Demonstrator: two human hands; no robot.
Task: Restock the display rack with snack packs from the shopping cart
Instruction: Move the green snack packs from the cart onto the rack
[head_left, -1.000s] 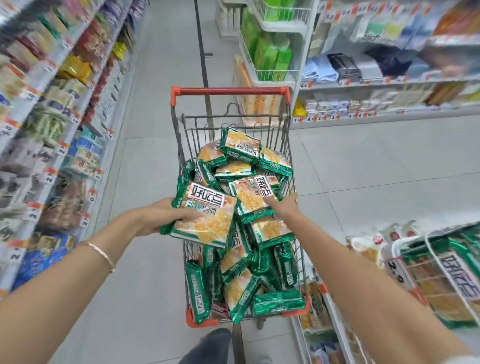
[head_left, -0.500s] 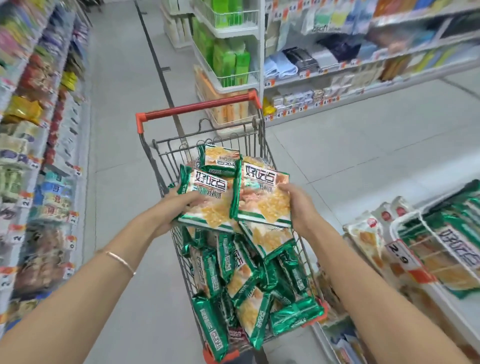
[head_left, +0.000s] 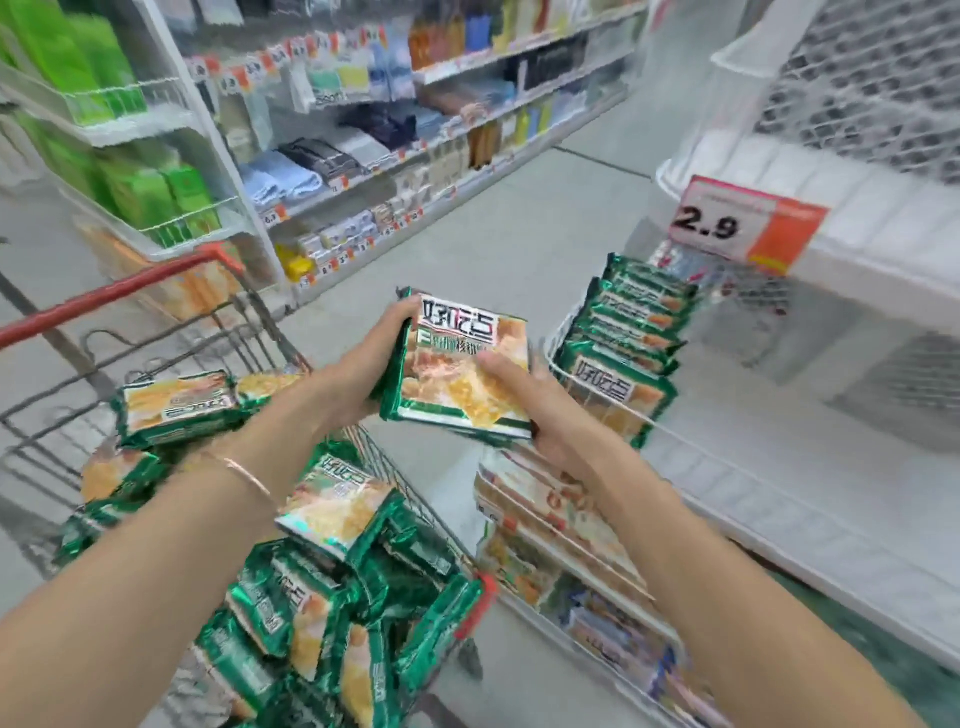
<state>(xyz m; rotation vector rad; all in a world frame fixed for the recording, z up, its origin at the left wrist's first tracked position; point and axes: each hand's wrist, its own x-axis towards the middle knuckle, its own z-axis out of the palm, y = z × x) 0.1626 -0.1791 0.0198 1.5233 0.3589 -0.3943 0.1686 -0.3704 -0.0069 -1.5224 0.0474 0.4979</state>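
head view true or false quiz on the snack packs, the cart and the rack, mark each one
1. The left hand and the right hand both hold the snack packs. True.
2. The cart is empty. False: the shopping cart is piled with green packs.
3. The price sign reads 2.9. True.
4. The rack has none of these packs. False: a row of packs stands on the display rack.

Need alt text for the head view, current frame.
The left hand and right hand hold green snack packs together between a loaded shopping cart and a display rack. Matching packs line the rack near a 2.9 price tag.
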